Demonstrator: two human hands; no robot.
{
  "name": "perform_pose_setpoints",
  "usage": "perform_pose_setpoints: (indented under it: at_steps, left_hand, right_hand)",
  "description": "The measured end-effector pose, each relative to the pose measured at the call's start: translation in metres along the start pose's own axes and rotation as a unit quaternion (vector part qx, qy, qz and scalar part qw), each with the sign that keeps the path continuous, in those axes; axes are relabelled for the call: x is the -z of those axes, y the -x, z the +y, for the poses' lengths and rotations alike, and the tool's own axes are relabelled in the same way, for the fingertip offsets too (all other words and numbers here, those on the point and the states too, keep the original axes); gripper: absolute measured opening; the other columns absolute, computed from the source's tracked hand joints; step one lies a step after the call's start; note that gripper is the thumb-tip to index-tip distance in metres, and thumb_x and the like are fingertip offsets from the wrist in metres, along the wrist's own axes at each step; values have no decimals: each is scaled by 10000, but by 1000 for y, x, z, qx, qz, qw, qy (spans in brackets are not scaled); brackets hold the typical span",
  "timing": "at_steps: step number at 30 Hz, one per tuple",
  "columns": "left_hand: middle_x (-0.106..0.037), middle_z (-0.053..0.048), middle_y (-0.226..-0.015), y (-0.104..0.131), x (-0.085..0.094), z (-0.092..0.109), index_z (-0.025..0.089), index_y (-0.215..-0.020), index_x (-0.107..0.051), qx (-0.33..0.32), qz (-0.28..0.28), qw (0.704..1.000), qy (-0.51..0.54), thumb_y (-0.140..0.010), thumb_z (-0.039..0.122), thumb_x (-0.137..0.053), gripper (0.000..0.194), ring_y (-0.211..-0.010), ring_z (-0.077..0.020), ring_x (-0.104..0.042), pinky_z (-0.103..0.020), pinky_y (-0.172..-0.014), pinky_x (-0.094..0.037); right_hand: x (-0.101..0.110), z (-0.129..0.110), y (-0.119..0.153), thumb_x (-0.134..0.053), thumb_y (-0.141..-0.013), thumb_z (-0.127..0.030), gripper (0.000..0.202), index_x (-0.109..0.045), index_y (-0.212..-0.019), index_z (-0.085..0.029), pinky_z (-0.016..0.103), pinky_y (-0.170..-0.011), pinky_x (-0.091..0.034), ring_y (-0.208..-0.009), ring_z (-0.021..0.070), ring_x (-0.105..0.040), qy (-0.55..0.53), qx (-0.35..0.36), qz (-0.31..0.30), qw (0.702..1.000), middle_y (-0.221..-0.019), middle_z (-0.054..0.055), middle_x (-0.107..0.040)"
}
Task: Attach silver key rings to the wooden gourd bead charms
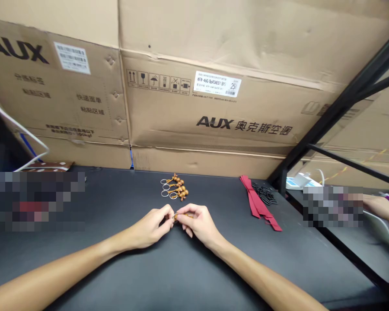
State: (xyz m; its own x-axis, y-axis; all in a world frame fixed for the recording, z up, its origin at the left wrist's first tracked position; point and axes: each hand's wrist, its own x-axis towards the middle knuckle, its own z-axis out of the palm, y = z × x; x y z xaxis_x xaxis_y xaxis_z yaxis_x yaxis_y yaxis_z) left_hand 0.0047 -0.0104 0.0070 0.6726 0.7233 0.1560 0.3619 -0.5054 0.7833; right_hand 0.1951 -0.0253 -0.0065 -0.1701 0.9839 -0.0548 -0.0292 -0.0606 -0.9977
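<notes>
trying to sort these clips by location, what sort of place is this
Probably a workbench in a storeroom or small workshop: big AUX cartons stand behind the black table, a black metal frame rises at the right, and beaded key rings lie by the hands.

Ribbons [258, 201] red; tabletop [116, 276] black; cardboard [168, 116] brown w/ black print; beads [182, 188] amber-brown.

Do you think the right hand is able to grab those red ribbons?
Probably yes: nothing stands between the right hand and the red ribbons on the black tabletop. But its fingers are pinching a small brown piece, so it may need to let go first.
</notes>
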Motion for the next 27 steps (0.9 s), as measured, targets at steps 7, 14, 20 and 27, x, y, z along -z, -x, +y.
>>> perform_pose_setpoints:
  at_steps: [7, 14, 20, 27]
  left_hand:
    - [-546, 35, -697, -4, -2, -5, 188, -838, -525, 20, 42, 999, -21, -909, 282, -476, 127, -617, -120, -470, -231, -598, -390]
    - [-564, 1, -795, -8, 0, -6, 185, -853, -620, 2, 60, 997, -50, -942, 336, -477, 227, -678, -135, -502, -245, -650, -416]
    - [-564, -10, -789, -7, 0, -7, 179, -792, -611, -16, 60, 996, -67, -951, 339, -469, 267, -691, -146, -518, -259, -676, -423]
    - [-583, -24, -847, -6, 8, -14, 196, -848, -645, -36, 47, 994, -96, -951, 321, -483, 229, -790, -173, -533, -285, -753, -426]
  right_hand:
    - [8, 2, -1, -712, -735, -393, 249, -671, -803, -156, 196, -363, -347, -376, 73, -438, 97, 84, 31, 991, -537, -28, -582]
    - [8, 1, 0, -641, -825, -249, 106, -731, -796, -201, 264, -644, -491, -668, 154, -626, 256, 270, 38, 928, -798, 44, -710]
    - [11, 2, -1, -638, -849, -275, 115, -718, -890, -203, 271, -653, -490, -662, 156, -614, 315, 284, 17, 905, -793, 39, -698]
    - [23, 6, -7, -607, -874, -273, 120, -700, -854, -201, 266, -635, -485, -635, 150, -591, 346, 277, -2, 896, -787, 41, -671]
